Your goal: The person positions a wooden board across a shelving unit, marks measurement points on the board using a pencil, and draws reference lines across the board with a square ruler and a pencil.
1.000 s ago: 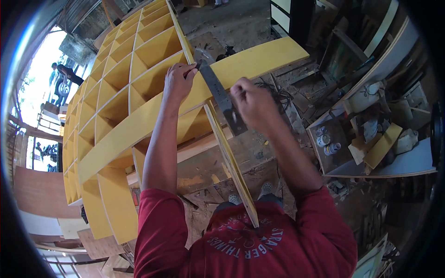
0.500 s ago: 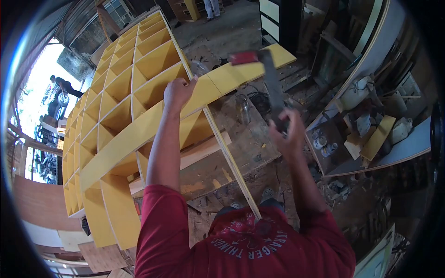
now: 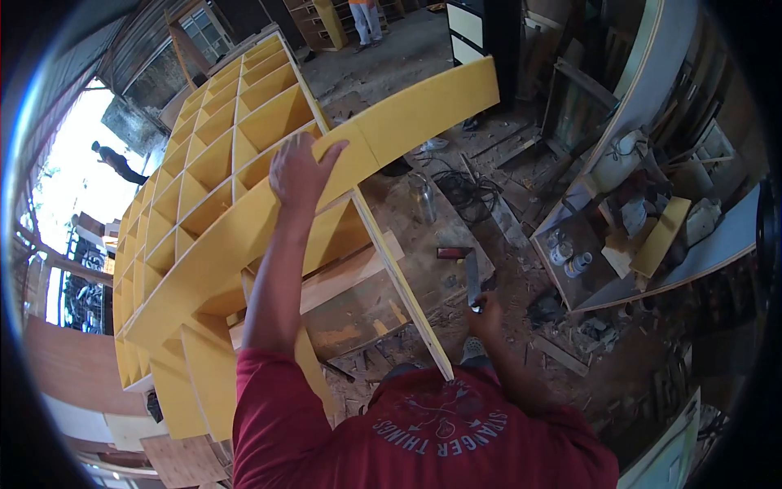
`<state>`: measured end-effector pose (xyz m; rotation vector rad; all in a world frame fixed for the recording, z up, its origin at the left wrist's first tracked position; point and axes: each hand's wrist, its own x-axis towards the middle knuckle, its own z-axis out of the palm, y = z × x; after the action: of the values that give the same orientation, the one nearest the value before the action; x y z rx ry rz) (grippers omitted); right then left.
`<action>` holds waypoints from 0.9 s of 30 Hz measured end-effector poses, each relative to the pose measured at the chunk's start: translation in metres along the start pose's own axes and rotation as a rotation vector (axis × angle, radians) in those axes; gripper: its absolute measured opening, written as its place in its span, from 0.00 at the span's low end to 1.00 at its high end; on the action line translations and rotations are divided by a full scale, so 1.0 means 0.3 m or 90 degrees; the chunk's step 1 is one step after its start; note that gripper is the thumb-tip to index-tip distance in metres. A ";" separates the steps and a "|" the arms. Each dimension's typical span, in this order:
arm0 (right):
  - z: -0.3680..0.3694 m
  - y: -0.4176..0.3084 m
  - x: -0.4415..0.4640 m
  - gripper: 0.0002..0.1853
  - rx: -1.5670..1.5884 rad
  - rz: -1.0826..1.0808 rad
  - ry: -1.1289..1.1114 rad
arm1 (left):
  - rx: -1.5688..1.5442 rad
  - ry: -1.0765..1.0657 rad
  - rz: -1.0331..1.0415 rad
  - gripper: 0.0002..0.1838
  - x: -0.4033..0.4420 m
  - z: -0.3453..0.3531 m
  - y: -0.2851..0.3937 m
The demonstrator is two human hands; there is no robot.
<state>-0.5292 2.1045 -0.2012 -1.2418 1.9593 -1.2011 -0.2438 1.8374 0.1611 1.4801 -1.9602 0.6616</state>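
My left hand (image 3: pixel 300 173) is closed over the upper edge of a long yellow board (image 3: pixel 432 110), with the thumb stretched along its face. The board is tilted across a large yellow lattice frame (image 3: pixel 213 179), and its right end sticks out past the frame. A thin dark line crosses the board right of my hand. Low on the right, my right hand (image 3: pixel 486 316) grips the grey blade of an L-shaped try square (image 3: pixel 473 275) with a red stock. Between my hands, a yellow-edged panel (image 3: pixel 399 273) runs toward my body.
A clear bottle (image 3: pixel 424 198) stands on the worn wooden surface below the frame. At right, a curved unit (image 3: pixel 574 287) holds scraps and small containers. Wood debris and cables (image 3: pixel 468 191) lie on the floor. Two other people are farther off.
My right hand has come down and toward my body with the try square, away from the board. The board has tipped up onto its edge, its right end raised, with my left hand turned on it.
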 end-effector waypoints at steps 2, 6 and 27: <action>0.106 0.028 0.011 0.22 -0.010 0.012 0.022 | 0.018 -0.005 0.022 0.26 -0.079 -0.049 0.046; 0.249 0.020 0.051 0.25 0.006 -0.011 -0.026 | 0.019 -0.236 -0.028 0.19 -0.223 -0.201 0.172; 0.390 -0.143 0.239 0.34 -0.383 -0.122 -0.424 | -0.031 -0.355 0.001 0.27 -0.034 -0.261 0.027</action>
<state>-0.4504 1.9851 -0.2163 -1.8567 1.7344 -0.1715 -0.2372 1.9005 0.2086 1.7661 -2.3597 0.2032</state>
